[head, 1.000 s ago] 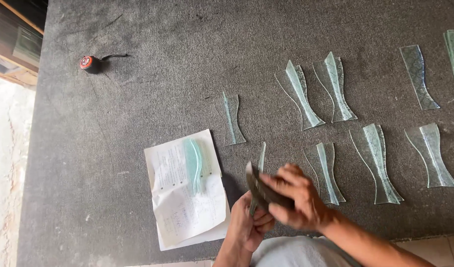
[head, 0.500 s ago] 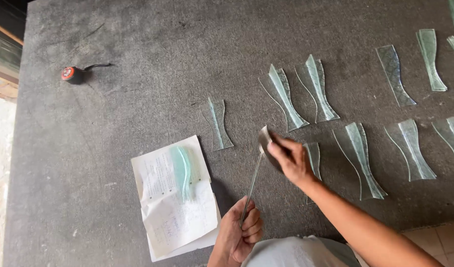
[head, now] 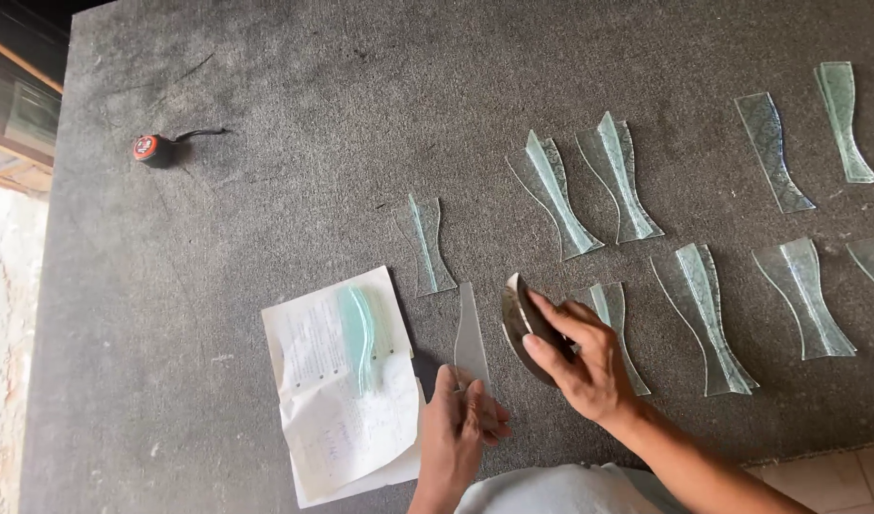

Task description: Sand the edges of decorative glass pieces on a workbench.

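Glass strip (head: 471, 333) in left hand (head: 459, 436), curved offcuts (head: 527, 328) in right hand (head: 582, 360).

Paper sheets (head: 337, 419), red tape measure (head: 147, 148)

Dark grey felt-covered table (head: 294, 86) fills view. Round red-and-black tool (head: 147, 148) sits alone far left, well apart from rest. White paper sheets (head: 346, 390) lie near front edge, small stack of curved greenish glass pieces (head: 359, 338) on top. Waisted clear glass strips spread flat across right half: one (head: 425, 245) just beside paper, overlapping pairs (head: 584, 190) mid-table, more (head: 803, 295) toward right edge
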